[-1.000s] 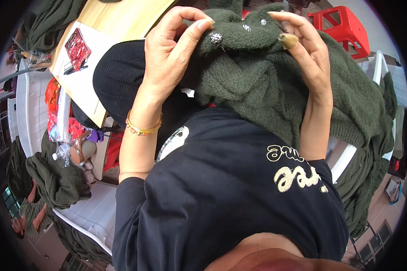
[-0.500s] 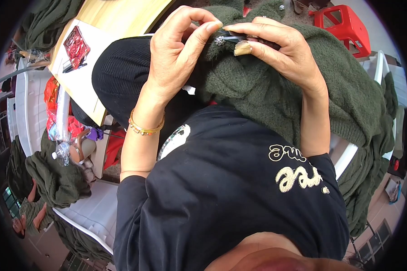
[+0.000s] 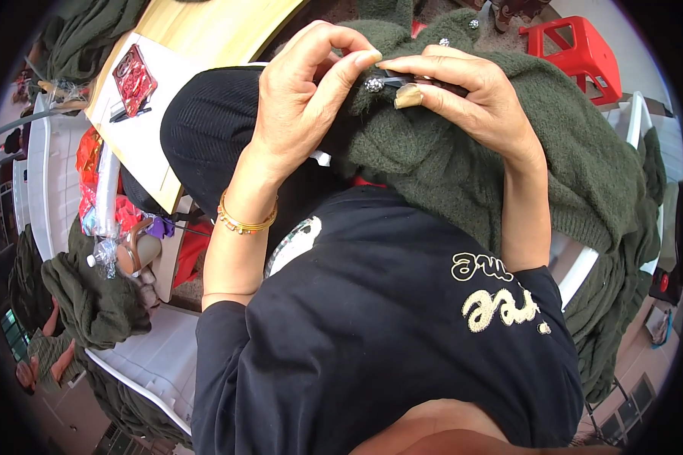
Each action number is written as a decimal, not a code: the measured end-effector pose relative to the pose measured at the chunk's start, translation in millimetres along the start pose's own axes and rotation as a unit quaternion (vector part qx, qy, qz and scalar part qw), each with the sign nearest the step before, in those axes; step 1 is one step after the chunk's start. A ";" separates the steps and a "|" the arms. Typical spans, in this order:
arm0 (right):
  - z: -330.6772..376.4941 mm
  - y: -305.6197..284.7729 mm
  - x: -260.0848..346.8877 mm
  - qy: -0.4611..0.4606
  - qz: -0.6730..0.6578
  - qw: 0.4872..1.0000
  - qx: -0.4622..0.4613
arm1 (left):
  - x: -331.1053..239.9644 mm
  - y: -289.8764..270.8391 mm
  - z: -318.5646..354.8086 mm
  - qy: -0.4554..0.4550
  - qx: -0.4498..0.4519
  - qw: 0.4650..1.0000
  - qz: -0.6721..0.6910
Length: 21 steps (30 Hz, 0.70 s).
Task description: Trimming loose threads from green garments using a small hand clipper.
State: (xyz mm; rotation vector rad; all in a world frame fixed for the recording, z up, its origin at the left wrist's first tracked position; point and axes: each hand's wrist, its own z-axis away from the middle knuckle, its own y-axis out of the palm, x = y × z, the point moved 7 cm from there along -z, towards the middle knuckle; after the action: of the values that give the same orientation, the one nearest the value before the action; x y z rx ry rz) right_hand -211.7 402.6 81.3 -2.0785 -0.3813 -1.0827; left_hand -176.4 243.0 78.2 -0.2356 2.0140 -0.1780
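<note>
A dark green knit garment [image 3: 406, 144] lies bunched across my lap, with sparkly round buttons along its edge. One such button [image 3: 373, 85] sits between my hands. My left hand [image 3: 300, 114] has thumb and forefinger pinched together just above it; whatever they hold is too fine to make out. Closed in my right hand [image 3: 486, 95] are small thread snips [image 3: 396, 80], their pale blade pointing at the button and the rest mostly covered by fingers. The right thumb wears a yellowish cover [image 3: 408, 96]. Farther off, another button [image 3: 445, 42] shows on the knit.
At the upper left stands a wooden table [image 3: 228, 34] with a phone in a red patterned case [image 3: 135, 80] on white paper. A red plastic stool [image 3: 577, 57] is at the upper right. White bins [image 3: 148, 364] and green knit piles [image 3: 91, 296] flank me.
The whole view has shifted slightly. Both hands keep nearly the same pose at the button, and the fingertips of the left and right hands are a little closer together.
</note>
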 end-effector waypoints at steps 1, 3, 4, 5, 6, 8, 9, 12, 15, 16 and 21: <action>-0.7 1.2 1.5 -0.012 0.013 1.000 0.008 | -0.5 0.7 -0.5 0.009 0.003 1.000 -0.006; -1.6 4.3 2.0 -0.017 0.000 1.000 0.003 | -0.3 0.5 -1.5 0.017 0.007 1.000 -0.012; -0.9 5.4 3.2 -0.020 -0.012 1.000 -0.001 | -0.2 0.8 -1.4 0.014 0.011 1.000 -0.010; -0.1 6.3 4.1 -0.018 -0.013 1.000 -0.001 | 0.1 1.2 -0.8 0.011 0.015 1.000 -0.007; 0.8 7.0 5.1 -0.017 -0.005 1.000 0.000 | 0.0 1.5 0.9 0.010 0.015 1.000 -0.007; 0.3 6.9 3.2 -0.014 0.005 1.000 0.001 | 1.3 1.3 1.7 0.006 0.014 1.000 -0.022; -0.1 6.5 1.3 -0.018 0.016 1.000 -0.003 | 2.3 0.3 1.4 0.006 0.013 1.000 -0.021; 8.4 7.6 -13.3 0.037 -0.023 0.998 -0.037 | 18.2 -2.4 4.1 -0.103 0.003 0.994 0.024; 12.7 8.3 -19.6 0.154 -0.114 0.981 -0.011 | 29.6 -9.6 3.9 -0.129 0.000 0.986 0.105; 15.2 9.9 -26.7 0.170 -0.022 0.985 0.005 | 33.9 -6.5 2.2 -0.209 -0.005 0.961 0.182; 32.6 -15.2 -45.5 0.117 -0.045 0.990 -0.069 | 25.1 -7.7 -13.5 -0.143 0.035 0.986 0.073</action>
State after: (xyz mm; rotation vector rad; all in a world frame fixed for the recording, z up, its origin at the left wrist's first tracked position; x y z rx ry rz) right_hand -228.7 440.1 40.6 -2.0384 -0.2927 -1.4257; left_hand -198.6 229.7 64.0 -0.0624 1.7275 -0.1144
